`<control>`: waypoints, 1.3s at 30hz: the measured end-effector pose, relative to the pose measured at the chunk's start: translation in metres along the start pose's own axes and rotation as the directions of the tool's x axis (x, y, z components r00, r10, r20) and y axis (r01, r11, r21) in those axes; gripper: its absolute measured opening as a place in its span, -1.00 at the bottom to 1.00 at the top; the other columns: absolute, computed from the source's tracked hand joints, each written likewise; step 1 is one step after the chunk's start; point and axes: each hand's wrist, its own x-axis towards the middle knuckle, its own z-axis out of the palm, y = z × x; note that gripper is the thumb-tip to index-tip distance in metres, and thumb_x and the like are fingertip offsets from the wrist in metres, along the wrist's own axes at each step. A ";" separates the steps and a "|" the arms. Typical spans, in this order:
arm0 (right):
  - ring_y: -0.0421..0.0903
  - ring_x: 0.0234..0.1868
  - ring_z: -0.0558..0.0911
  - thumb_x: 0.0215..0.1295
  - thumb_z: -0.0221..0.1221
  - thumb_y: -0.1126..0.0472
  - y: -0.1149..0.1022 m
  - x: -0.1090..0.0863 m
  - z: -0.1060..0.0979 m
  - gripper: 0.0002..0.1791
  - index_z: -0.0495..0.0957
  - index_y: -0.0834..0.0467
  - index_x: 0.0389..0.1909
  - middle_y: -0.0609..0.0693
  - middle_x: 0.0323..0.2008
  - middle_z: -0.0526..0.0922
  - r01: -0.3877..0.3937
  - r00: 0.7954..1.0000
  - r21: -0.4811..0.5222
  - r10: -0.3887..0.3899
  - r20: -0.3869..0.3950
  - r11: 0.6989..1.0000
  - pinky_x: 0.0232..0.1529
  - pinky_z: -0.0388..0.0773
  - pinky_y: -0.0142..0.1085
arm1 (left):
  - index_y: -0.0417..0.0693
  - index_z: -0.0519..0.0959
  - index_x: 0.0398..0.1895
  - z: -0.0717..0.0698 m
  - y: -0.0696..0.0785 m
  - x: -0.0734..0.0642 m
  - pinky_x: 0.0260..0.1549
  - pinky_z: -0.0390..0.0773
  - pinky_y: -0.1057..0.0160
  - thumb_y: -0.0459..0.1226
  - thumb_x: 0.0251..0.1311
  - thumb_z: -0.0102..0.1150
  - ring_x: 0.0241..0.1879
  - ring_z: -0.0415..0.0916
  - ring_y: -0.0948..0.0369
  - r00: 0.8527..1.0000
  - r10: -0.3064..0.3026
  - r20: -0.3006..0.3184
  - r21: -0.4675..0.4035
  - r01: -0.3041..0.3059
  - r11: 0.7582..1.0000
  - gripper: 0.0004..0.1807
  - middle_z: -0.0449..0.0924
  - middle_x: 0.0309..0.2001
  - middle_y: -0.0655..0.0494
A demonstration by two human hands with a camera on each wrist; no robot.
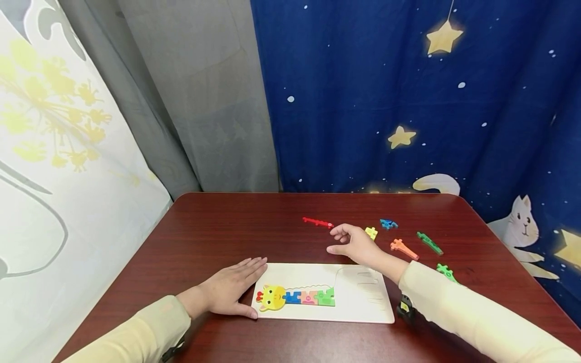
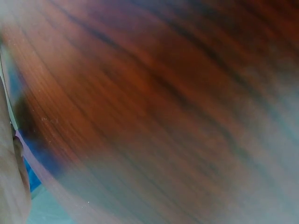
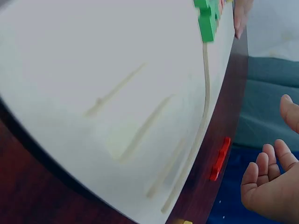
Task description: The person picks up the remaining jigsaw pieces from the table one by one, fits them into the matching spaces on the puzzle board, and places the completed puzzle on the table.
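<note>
A white puzzle board (image 1: 290, 272) lies flat on the table. In its recess sit a yellow giraffe head (image 1: 272, 298) and, joined behind it, a blue piece (image 1: 293, 298), a pink piece (image 1: 309, 298) and a green piece (image 1: 326, 297). My left hand (image 1: 229, 286) rests at the board's left end, fingers straight and thumb at the near corner. Over the board's far edge hovers my right hand (image 1: 356, 245), fingers loosely bent, holding nothing. Nearest its fingertips is a long red piece (image 1: 317, 222), which also shows beside the board in the right wrist view.
Right of the right hand lie loose pieces: yellow (image 1: 371, 233), blue (image 1: 388, 224), orange (image 1: 404, 249), dark green (image 1: 429, 242) and light green (image 1: 447, 272), the last partly behind the sleeve. Curtains hang behind the table (image 1: 236, 222). The left wrist view shows mostly blurred tabletop.
</note>
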 end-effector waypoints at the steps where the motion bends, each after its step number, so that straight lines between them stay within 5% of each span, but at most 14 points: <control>1: 0.01 -0.17 0.54 0.09 0.43 0.19 0.001 0.002 -0.001 -0.55 0.57 0.27 -0.01 0.19 -0.13 0.60 -0.005 1.000 -0.001 0.004 -0.006 1.000 -0.10 0.53 -0.18 | -0.18 -0.02 0.53 0.000 0.000 0.000 0.40 0.02 0.12 0.52 0.08 -0.27 0.48 -0.10 0.10 1.000 0.000 0.001 0.000 0.000 1.000 0.19 -0.08 0.53 -0.03; 14: 0.03 -0.15 0.51 0.13 0.41 0.20 0.008 0.034 -0.003 -0.50 0.53 0.33 0.05 0.24 -0.08 0.57 -0.102 0.993 0.068 0.106 -0.055 0.992 -0.09 0.52 -0.20 | -0.19 -0.01 0.53 -0.002 0.001 0.000 0.39 0.04 0.12 0.52 0.09 -0.26 0.48 -0.09 0.10 1.000 0.001 -0.003 -0.008 -0.001 1.000 0.19 -0.06 0.52 -0.04; 39: 0.08 -0.09 0.49 0.16 0.38 0.19 0.029 0.070 -0.004 -0.45 0.47 0.34 0.12 0.23 -0.04 0.53 -0.152 0.988 -0.023 0.151 -0.015 0.988 -0.04 0.47 -0.11 | -0.17 -0.03 0.54 0.001 0.000 0.000 0.40 0.01 0.14 0.52 0.08 -0.26 0.49 -0.11 0.12 1.000 0.000 -0.013 0.004 0.000 1.000 0.19 -0.07 0.53 -0.03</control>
